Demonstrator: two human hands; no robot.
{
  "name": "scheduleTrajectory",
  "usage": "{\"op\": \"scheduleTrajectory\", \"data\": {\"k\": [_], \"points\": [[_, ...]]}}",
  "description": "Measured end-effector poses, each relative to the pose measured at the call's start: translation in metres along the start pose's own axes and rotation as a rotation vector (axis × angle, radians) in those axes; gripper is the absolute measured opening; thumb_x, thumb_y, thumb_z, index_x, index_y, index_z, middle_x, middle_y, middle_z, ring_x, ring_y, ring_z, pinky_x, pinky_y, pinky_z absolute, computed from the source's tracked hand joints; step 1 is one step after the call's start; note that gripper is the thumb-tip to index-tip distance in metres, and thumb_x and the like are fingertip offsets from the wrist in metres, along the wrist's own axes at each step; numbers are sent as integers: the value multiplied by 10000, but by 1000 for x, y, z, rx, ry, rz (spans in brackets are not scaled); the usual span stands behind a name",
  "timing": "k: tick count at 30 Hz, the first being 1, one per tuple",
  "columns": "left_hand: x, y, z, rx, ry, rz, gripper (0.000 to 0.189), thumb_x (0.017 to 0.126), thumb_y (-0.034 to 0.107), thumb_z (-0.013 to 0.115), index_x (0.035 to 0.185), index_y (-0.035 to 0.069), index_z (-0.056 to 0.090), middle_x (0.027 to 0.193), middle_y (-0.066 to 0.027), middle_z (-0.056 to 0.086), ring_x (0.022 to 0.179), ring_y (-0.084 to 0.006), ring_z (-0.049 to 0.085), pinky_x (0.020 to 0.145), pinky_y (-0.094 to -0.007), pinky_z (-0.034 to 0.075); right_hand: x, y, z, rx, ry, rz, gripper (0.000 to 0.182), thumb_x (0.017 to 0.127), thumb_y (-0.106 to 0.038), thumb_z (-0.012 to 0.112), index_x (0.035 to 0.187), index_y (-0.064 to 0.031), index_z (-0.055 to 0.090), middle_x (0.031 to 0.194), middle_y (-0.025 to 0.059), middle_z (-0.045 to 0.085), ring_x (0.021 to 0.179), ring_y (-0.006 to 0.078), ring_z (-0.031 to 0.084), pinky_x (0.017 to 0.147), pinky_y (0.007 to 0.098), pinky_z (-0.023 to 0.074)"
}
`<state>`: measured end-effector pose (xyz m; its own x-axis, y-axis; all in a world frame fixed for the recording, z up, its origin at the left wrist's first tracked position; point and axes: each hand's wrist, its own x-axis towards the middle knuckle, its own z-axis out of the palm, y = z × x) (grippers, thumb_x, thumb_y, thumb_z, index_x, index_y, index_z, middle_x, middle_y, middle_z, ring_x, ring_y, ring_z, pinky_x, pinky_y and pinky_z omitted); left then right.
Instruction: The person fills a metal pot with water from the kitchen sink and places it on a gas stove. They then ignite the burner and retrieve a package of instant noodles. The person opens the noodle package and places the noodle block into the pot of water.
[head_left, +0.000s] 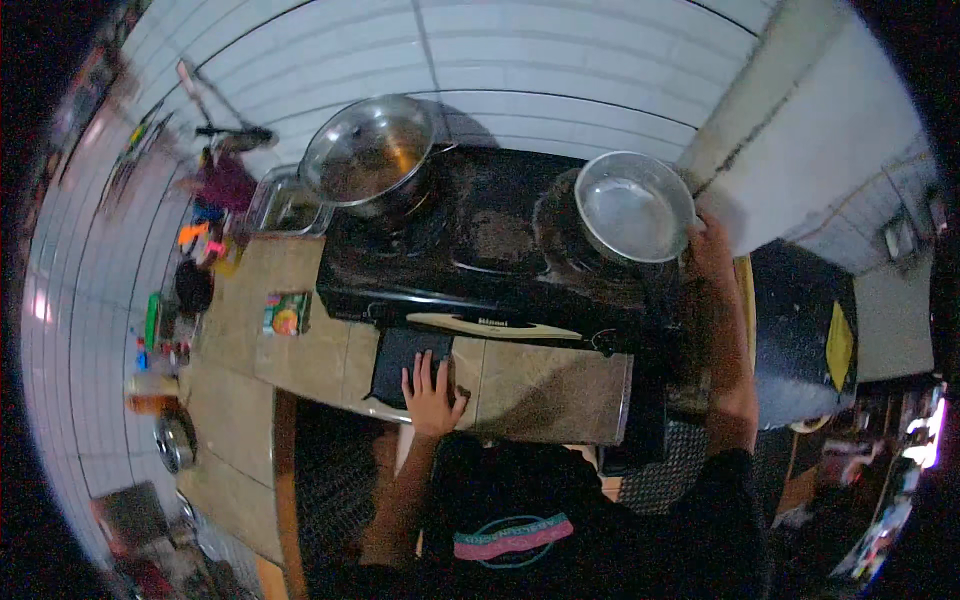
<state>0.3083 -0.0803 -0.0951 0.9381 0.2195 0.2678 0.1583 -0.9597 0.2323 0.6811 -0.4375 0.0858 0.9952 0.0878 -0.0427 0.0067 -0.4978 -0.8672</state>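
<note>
My right hand (706, 229) is at the right rim of a round metal pot (634, 206), which sits tilted towards me over the right side of a black Rinnai gas stove (495, 225); its fingers are partly hidden behind the rim. Some pale, cloudy content shows inside the pot. My left hand (433, 397) lies flat with spread fingers on a dark cloth or mat (397, 360) on the tiled counter, in front of the stove. Over the left burner stands a larger pot with a glass or shiny metal top (371, 154).
A glass dish (289, 202) stands left of the stove. A small colourful packet (286, 313) lies on the tiled counter (300, 360). Bottles and utensils line the left wall. Beyond my right arm, a yellow leaf-shaped thing (840, 345) lies on a dark surface.
</note>
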Motion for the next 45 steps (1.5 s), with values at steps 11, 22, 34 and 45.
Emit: {"op": "scheduleTrajectory", "data": {"k": [11, 22, 34, 45], "points": [[-2, 3, 20, 55, 62, 57, 566, 891, 334, 496, 1394, 77, 458, 1466, -223, 407, 1379, -414, 363, 1114, -605, 221, 71, 73, 18, -248, 123, -506, 428, 941, -184, 588, 1331, -20, 525, 833, 127, 674, 604, 157, 626, 490, 328, 499], [0, 6, 11, 29, 81, 47, 547, 875, 297, 509, 1370, 66, 486, 1441, -226, 429, 1361, -419, 386, 1103, -624, 244, 31, 25, 19, 62, -57, -202, 409, 943, -160, 562, 1317, 1, 528, 748, 108, 642, 493, 158, 564, 436, 314, 461], [-2, 3, 17, -14, 57, 48, 554, 880, 334, 521, 1376, 90, 488, 1465, -215, 403, 1390, -404, 347, 1116, -622, 217, 61, 64, 4, -184, 12, -140, 415, 902, -235, 610, 1247, -4, 607, 967, 176, 706, 771, 266, 682, 726, 411, 552], [-4, 3, 13, 9, 38, 0, 522, 852, 273, 529, 1339, 88, 511, 1446, -204, 424, 1378, -402, 363, 1118, -615, 225, 50, 48, 4, 24, -147, -132, 430, 953, -198, 579, 1348, -41, 520, 726, 65, 645, 508, 124, 569, 446, 285, 485]]}}
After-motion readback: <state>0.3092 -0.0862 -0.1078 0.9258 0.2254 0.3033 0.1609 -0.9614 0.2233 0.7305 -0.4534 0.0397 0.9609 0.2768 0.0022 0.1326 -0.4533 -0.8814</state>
